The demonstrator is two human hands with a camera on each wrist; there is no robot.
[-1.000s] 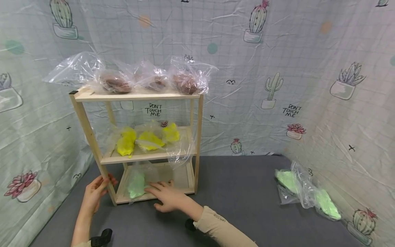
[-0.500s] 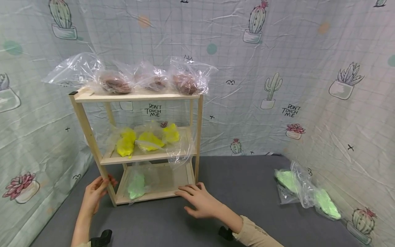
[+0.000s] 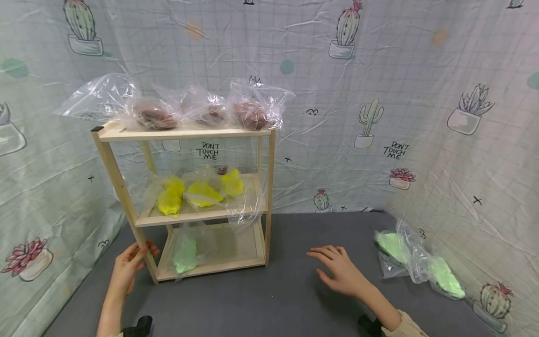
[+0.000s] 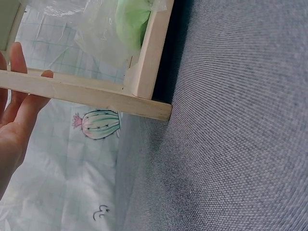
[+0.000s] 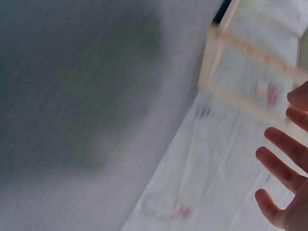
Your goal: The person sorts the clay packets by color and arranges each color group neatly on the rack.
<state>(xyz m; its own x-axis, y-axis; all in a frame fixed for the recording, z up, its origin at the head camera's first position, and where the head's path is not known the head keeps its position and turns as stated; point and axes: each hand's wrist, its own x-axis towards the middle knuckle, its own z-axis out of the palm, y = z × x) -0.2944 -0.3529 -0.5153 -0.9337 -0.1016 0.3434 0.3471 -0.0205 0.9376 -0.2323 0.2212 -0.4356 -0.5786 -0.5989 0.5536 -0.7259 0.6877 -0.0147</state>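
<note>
Left hand (image 3: 126,269) curled in grip; right hand (image 3: 342,271) spread flat.

Wooden rack (image 3: 126,187) upright on grey mat; green bag (image 3: 185,253) on bottom shelf.

Counts: one wooden rack (image 3: 185,133) with three shelves. Top shelf: three clear bags of brown dough (image 3: 251,114), plus one clear bag (image 3: 94,96) at the left end whose contents I can't make out. Middle shelf: three bags of yellow dough (image 3: 203,192). Bottom shelf: one bag of light green dough (image 3: 185,252). On the grey table (image 3: 294,290) by the right wall: two bags of light green dough (image 3: 421,267), lying overlapped. That makes three green in all, three yellow, three brown. Two hands in view: left hand (image 3: 128,267), right hand (image 3: 341,271). One patterned backdrop cloth (image 3: 379,70) round three sides.
</note>
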